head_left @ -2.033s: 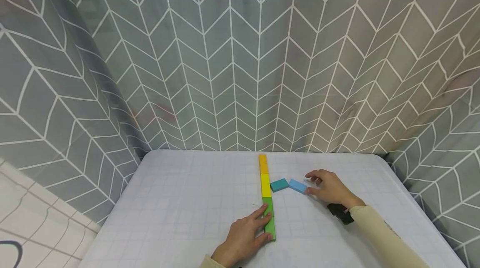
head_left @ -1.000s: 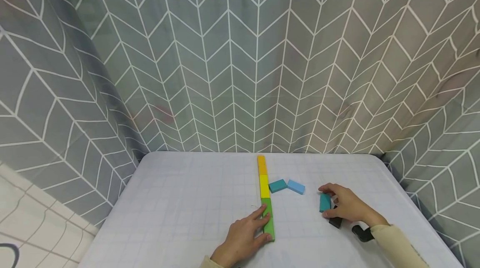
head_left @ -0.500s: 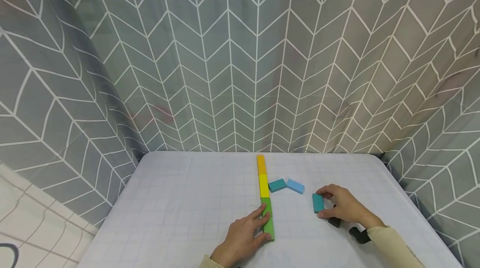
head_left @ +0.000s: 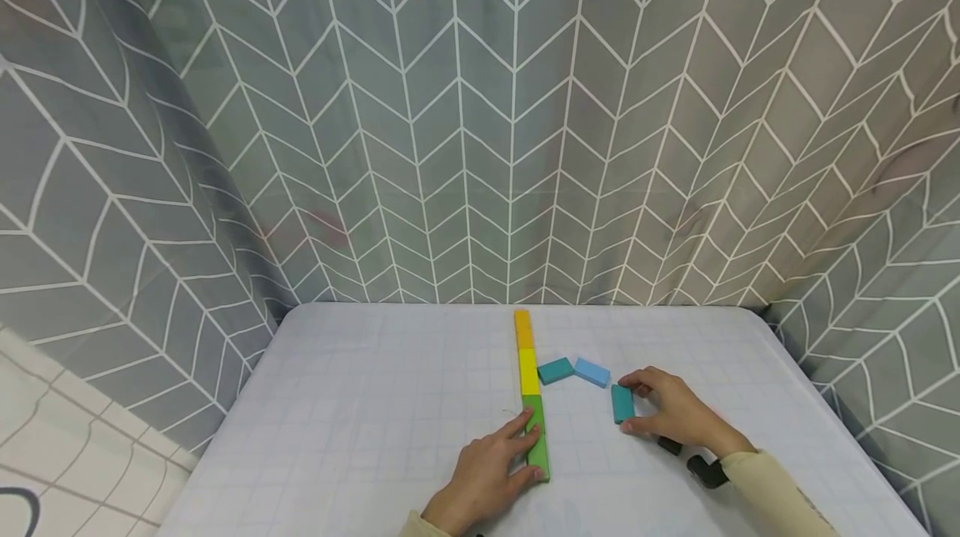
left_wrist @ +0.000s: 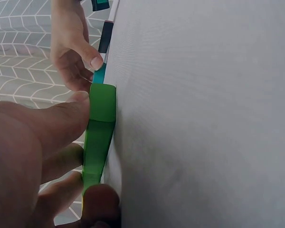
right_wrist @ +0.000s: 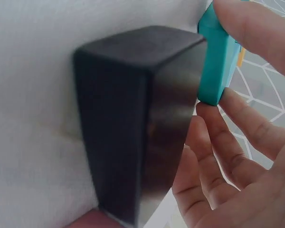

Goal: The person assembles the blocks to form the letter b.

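Observation:
My left hand rests with spread fingers on the green blocks at the near end of a straight row; its thumb touches the nearest one. Beyond them the row continues with a yellow block and an orange block. My right hand pinches a teal block between thumb and fingers, close to the right end of a light blue block. Another teal block lies slanted between the yellow block and the light blue one.
A black block stands on the white table under my right hand, with something pinkish red beside it. A patterned grey curtain hangs behind the table and along both sides.
My right hand left the light blue block, moved right and nearer, took hold of the teal block, and has shifted left with it. The left hand has stayed on the green blocks.

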`<move>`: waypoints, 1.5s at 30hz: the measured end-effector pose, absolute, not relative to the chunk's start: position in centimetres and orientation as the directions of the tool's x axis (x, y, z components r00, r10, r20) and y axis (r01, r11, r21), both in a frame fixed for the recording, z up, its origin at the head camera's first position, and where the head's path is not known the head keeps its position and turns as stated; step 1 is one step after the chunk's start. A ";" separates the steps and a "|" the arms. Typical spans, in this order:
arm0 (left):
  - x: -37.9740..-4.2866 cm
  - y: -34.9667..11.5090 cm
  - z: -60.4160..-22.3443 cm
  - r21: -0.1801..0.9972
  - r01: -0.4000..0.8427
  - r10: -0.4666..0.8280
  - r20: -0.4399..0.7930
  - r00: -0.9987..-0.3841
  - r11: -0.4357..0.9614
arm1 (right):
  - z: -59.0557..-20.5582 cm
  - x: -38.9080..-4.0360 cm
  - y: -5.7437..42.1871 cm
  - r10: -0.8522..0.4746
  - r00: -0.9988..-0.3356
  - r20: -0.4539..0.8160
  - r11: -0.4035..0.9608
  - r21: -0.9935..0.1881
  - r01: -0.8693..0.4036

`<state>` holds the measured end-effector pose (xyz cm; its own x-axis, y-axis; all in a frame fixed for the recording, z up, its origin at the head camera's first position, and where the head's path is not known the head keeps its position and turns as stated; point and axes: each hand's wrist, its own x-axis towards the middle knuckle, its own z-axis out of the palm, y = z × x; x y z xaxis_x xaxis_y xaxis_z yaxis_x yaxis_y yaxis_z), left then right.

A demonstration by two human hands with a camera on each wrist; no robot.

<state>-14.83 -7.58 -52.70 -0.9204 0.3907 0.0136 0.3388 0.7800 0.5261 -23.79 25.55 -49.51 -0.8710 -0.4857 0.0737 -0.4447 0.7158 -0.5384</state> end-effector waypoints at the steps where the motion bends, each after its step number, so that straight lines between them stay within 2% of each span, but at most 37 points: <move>1: -14.8 -7.6 -52.7 0.524 0.340 0.391 0.014 -0.920 0.781 | -49.5 -23.8 25.5 -0.489 -0.869 0.078 0.713 -0.539 -0.449; 8: -14.9 -7.6 -52.6 0.527 0.330 0.386 0.004 -0.922 0.783 | -49.5 -24.0 25.1 -0.523 -0.843 0.124 0.676 -0.542 -0.499; 23: -14.8 -7.5 -52.6 0.512 0.337 0.385 0.014 -0.923 0.790 | -49.3 -24.0 25.2 -0.533 -0.844 0.059 0.688 -0.550 -0.473; 29: -14.8 -7.4 -52.7 0.533 0.330 0.385 0.008 -0.923 0.779 | -48.9 -23.1 26.7 -0.477 -0.874 0.094 0.734 -0.504 -0.455; 36: -14.8 -7.4 -52.7 0.530 0.330 0.389 0.002 -0.921 0.781 | -48.9 -21.2 29.8 -0.361 -0.930 0.067 0.819 -0.455 -0.350; 45: -14.8 -7.4 -52.3 0.544 0.313 0.387 -0.024 -0.922 0.779 | -49.8 -19.9 31.8 -0.396 -0.897 0.196 0.786 -0.432 -0.441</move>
